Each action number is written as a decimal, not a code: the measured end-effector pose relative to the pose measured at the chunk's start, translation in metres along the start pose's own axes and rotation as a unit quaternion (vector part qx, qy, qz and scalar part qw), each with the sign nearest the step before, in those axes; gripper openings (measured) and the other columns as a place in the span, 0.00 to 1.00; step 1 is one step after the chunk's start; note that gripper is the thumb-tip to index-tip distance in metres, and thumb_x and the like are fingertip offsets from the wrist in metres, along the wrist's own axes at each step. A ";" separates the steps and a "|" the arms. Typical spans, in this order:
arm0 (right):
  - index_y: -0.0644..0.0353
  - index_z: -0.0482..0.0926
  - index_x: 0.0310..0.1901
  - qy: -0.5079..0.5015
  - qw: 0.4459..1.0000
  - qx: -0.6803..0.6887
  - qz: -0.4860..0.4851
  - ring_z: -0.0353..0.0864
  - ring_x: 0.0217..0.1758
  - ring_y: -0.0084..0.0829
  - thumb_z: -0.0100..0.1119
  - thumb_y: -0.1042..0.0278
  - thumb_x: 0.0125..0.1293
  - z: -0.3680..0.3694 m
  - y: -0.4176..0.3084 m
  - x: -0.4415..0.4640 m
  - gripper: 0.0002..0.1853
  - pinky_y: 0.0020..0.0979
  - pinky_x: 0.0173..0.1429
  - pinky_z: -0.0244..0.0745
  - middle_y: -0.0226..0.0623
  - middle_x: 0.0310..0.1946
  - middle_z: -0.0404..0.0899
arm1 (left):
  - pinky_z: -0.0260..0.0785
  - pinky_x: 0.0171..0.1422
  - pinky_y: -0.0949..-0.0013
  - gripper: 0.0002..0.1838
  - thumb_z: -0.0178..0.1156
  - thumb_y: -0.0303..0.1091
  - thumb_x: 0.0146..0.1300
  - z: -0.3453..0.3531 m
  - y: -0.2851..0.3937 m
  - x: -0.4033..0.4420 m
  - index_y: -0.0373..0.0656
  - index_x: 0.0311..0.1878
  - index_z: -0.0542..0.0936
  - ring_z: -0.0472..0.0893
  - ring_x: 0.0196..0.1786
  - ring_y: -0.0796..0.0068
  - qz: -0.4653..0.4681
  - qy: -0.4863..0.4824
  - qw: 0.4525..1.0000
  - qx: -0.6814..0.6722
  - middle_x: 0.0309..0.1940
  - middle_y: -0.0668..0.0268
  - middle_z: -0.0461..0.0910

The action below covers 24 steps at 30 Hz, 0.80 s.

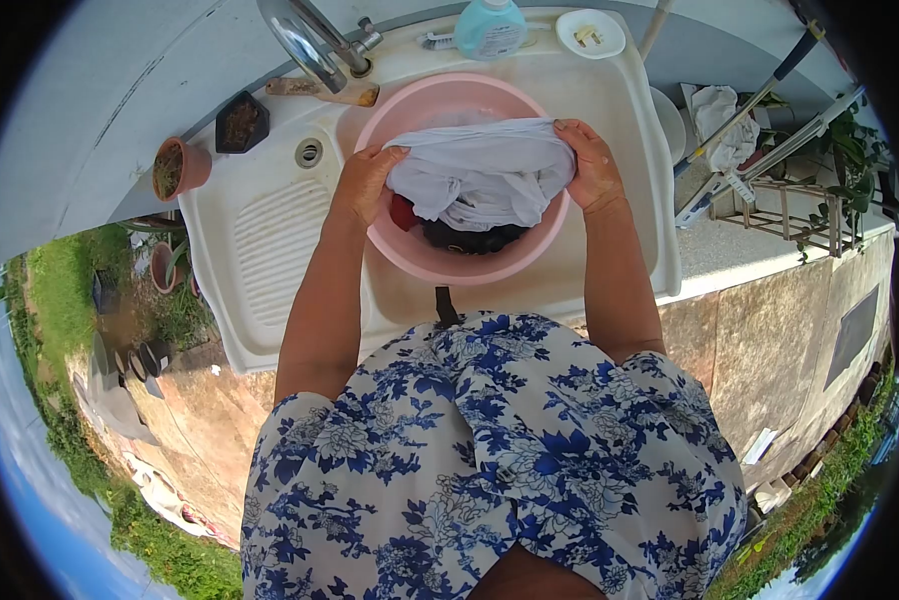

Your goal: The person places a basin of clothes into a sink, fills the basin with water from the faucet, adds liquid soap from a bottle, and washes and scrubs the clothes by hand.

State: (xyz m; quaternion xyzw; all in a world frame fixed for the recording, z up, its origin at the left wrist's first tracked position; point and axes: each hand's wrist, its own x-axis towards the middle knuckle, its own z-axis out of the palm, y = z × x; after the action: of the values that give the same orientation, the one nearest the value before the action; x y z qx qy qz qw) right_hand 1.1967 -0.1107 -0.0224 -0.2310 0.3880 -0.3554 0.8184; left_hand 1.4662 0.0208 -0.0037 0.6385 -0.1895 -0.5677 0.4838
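A wet-looking white cloth garment [480,170] is stretched between my two hands over a pink basin [390,250]. My left hand [372,180] grips its left end, thumb on top. At the opposite end, my right hand [592,165] is closed on the cloth near the basin's right rim. Dark clothing [475,238] lies in the basin below, with a bit of red fabric [403,212] at its left. The exact kind of the white garment cannot be made out.
The basin stands in a white sink with a ribbed washboard [285,240] at left. Behind it are a faucet [315,50], a wooden-handled brush [325,92], a blue detergent bottle [491,30] and a soap dish [591,35]. Flower pots [182,168] line the left edge; poles [760,110] lean at right.
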 end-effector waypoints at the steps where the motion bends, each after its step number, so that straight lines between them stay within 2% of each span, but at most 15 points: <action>1: 0.61 0.76 0.42 0.023 0.997 -0.066 -0.038 0.76 0.43 0.27 0.60 0.70 0.60 0.001 0.000 0.001 0.10 0.29 0.51 0.72 0.35 0.38 0.78 | 0.69 0.54 0.66 0.13 0.56 0.36 0.62 0.004 0.014 -0.007 0.36 0.44 0.77 0.78 0.45 0.66 0.011 -0.024 0.992 -0.121 0.40 0.63 0.80; 2: 0.62 0.76 0.45 0.046 0.987 -0.132 -0.075 0.77 0.45 0.28 0.62 0.69 0.59 0.002 0.000 0.002 0.13 0.29 0.53 0.72 0.36 0.40 0.79 | 0.69 0.54 0.66 0.13 0.56 0.36 0.62 0.006 0.026 -0.009 0.36 0.44 0.77 0.78 0.45 0.66 0.009 -0.023 0.992 -0.120 0.40 0.63 0.80; 3: 0.62 0.76 0.45 0.047 0.988 -0.131 -0.073 0.77 0.45 0.28 0.62 0.69 0.59 0.002 0.005 0.007 0.13 0.29 0.53 0.72 0.36 0.40 0.79 | 0.69 0.54 0.65 0.13 0.57 0.36 0.62 0.009 0.035 -0.009 0.37 0.45 0.76 0.78 0.46 0.66 0.021 -0.040 0.975 -0.218 0.40 0.62 0.79; 4: 0.61 0.74 0.48 0.095 0.936 -0.290 -0.173 0.77 0.46 0.30 0.63 0.68 0.57 0.001 0.014 0.013 0.18 0.30 0.52 0.72 0.39 0.41 0.78 | 0.69 0.54 0.63 0.14 0.57 0.36 0.62 0.010 0.039 -0.008 0.37 0.46 0.76 0.78 0.46 0.65 0.032 -0.056 0.947 -0.314 0.41 0.61 0.79; 5: 0.61 0.73 0.52 0.139 0.848 -0.438 -0.265 0.77 0.46 0.33 0.65 0.66 0.55 -0.001 0.024 0.016 0.22 0.31 0.51 0.72 0.41 0.43 0.78 | 0.69 0.54 0.63 0.14 0.57 0.36 0.62 0.008 0.039 -0.004 0.37 0.46 0.76 0.78 0.46 0.65 0.030 -0.055 0.948 -0.313 0.41 0.61 0.79; 8: 0.60 0.71 0.56 0.054 0.796 -0.581 -0.162 0.74 0.54 0.41 0.66 0.61 0.52 -0.020 0.066 0.019 0.29 0.37 0.57 0.70 0.47 0.48 0.76 | 0.70 0.54 0.62 0.13 0.57 0.35 0.62 0.004 0.035 0.001 0.39 0.46 0.75 0.78 0.46 0.65 0.023 -0.059 0.952 -0.300 0.42 0.61 0.79; 9: 0.60 0.71 0.56 0.055 0.798 -0.578 -0.161 0.74 0.54 0.41 0.66 0.61 0.52 -0.035 0.094 0.022 0.29 0.37 0.57 0.70 0.47 0.48 0.76 | 0.71 0.53 0.62 0.12 0.57 0.34 0.62 0.003 0.029 0.000 0.38 0.44 0.75 0.79 0.45 0.66 0.014 -0.041 0.950 -0.309 0.40 0.61 0.79; 11: 0.61 0.69 0.57 0.069 0.718 -0.683 -0.112 0.73 0.56 0.44 0.66 0.54 0.50 -0.060 0.146 0.029 0.33 0.40 0.59 0.69 0.46 0.49 0.76 | 0.72 0.51 0.62 0.10 0.57 0.33 0.61 0.002 0.029 -0.006 0.38 0.42 0.76 0.79 0.43 0.67 0.003 -0.023 0.949 -0.314 0.38 0.61 0.79; 13: 0.61 0.71 0.55 0.100 0.738 -0.661 -0.092 0.74 0.54 0.45 0.65 0.54 0.49 -0.059 0.154 0.019 0.32 0.41 0.59 0.69 0.46 0.47 0.77 | 0.70 0.54 0.60 0.10 0.58 0.34 0.61 -0.004 0.038 -0.016 0.39 0.42 0.76 0.78 0.46 0.67 0.013 -0.074 0.955 -0.286 0.40 0.62 0.79; 15: 0.62 0.73 0.54 0.130 0.756 -0.637 -0.079 0.76 0.53 0.45 0.64 0.53 0.49 -0.057 0.154 0.023 0.31 0.42 0.60 0.68 0.45 0.45 0.78 | 0.71 0.54 0.60 0.09 0.59 0.32 0.60 -0.008 0.042 -0.019 0.38 0.41 0.77 0.78 0.45 0.67 0.037 -0.056 0.961 -0.269 0.39 0.62 0.79; 17: 0.63 0.76 0.49 0.058 0.753 -0.655 0.026 0.78 0.47 0.44 0.64 0.58 0.47 -0.062 0.146 0.032 0.27 0.39 0.57 0.70 0.46 0.40 0.79 | 0.71 0.53 0.60 0.09 0.60 0.31 0.59 -0.010 0.047 -0.021 0.38 0.41 0.77 0.79 0.45 0.66 0.060 -0.040 0.965 -0.254 0.39 0.62 0.79; 20: 0.64 0.77 0.45 0.052 0.795 -0.598 0.090 0.79 0.43 0.39 0.65 0.62 0.45 -0.056 0.117 0.031 0.24 0.35 0.53 0.72 0.43 0.38 0.80 | 0.71 0.53 0.61 0.08 0.60 0.29 0.58 -0.013 0.055 -0.019 0.38 0.40 0.77 0.79 0.44 0.67 0.082 -0.028 0.961 -0.261 0.39 0.62 0.79; 21: 0.64 0.77 0.45 0.052 0.794 -0.599 0.089 0.79 0.43 0.39 0.65 0.62 0.45 -0.064 0.113 0.032 0.24 0.35 0.53 0.72 0.43 0.38 0.80 | 0.71 0.53 0.62 0.10 0.61 0.29 0.58 -0.016 0.052 -0.016 0.37 0.41 0.77 0.79 0.43 0.67 0.086 -0.007 0.975 -0.204 0.39 0.62 0.79; 23: 0.64 0.76 0.43 0.055 0.917 -0.389 0.066 0.79 0.40 0.34 0.65 0.66 0.45 -0.082 0.106 0.035 0.21 0.32 0.49 0.72 0.38 0.37 0.79 | 0.70 0.53 0.63 0.11 0.62 0.30 0.57 -0.020 0.044 -0.010 0.36 0.41 0.77 0.79 0.43 0.68 0.090 0.015 0.984 -0.152 0.39 0.62 0.79; 24: 0.64 0.76 0.43 0.055 0.916 -0.392 0.067 0.79 0.40 0.34 0.65 0.66 0.45 -0.078 0.097 0.028 0.21 0.32 0.49 0.72 0.38 0.37 0.79 | 0.70 0.53 0.65 0.14 0.62 0.31 0.56 -0.021 0.040 -0.008 0.35 0.44 0.76 0.80 0.43 0.68 0.063 0.032 0.995 -0.070 0.40 0.63 0.79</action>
State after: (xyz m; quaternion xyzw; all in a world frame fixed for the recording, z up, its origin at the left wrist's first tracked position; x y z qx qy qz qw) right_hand 1.1856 -0.0776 -0.1451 -0.4867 0.5550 -0.1310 0.6617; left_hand 1.4952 0.0172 0.0312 0.6079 -0.1735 -0.5269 0.5681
